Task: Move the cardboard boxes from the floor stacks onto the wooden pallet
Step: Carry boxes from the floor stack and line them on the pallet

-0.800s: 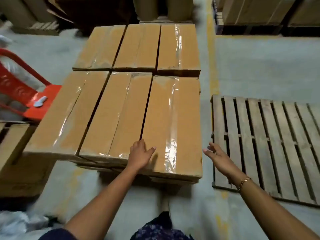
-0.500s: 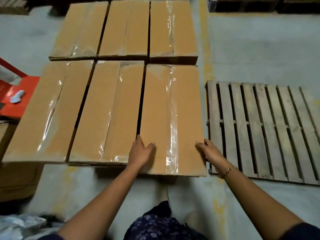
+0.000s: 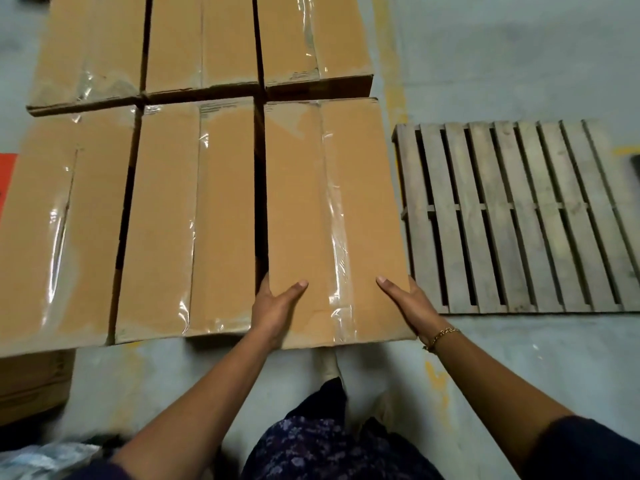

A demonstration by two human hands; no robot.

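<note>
Leftmost, a sliver of an orange object (image 3: 7, 181) at the frame edge; what it is, cannot tell. Below it a lower brown carton (image 3: 31, 386) shows under the stack, and crumpled clear plastic (image 3: 41, 459) lies in the bottom corner. Stack seen from above: long flat boxes in two rows of three, each lid sealed with glossy clear tape down its middle seam. Front left box (image 3: 59, 230) lies flat, its near edge overhanging the carton. Front middle box (image 3: 187, 220) sits just beside it, a narrow dark gap between them. Back row of boxes (image 3: 204, 39) lies close behind the front row, partly cut off by the top of the frame. Left hand (image 3: 277, 306) grips the near left corner of the front right box (image 3: 329, 209): fingers pushed down into the gap beside the middle box, thumb laid across the lid. That box is on the stack, not on the pallet, its near end jutting a little past its neighbour's. Dark flowered garment (image 3: 322, 445) and a pale shoe (image 3: 329, 365) below it at bottom centre. Right hand (image 3: 408, 303) grips the near right corner of the same box: thumb on the lid, fingers curled over the right edge and out of sight. Gold-coloured chain bracelet (image 3: 441, 336) on that wrist. Worn yellow line (image 3: 391, 64) runs along the grey floor (image 3: 502, 57) at the stack's right side. Wooden pallet (image 3: 519, 216) lies flat on the floor just right of the stack, slats running away from the person, not touching the gripped box.
</note>
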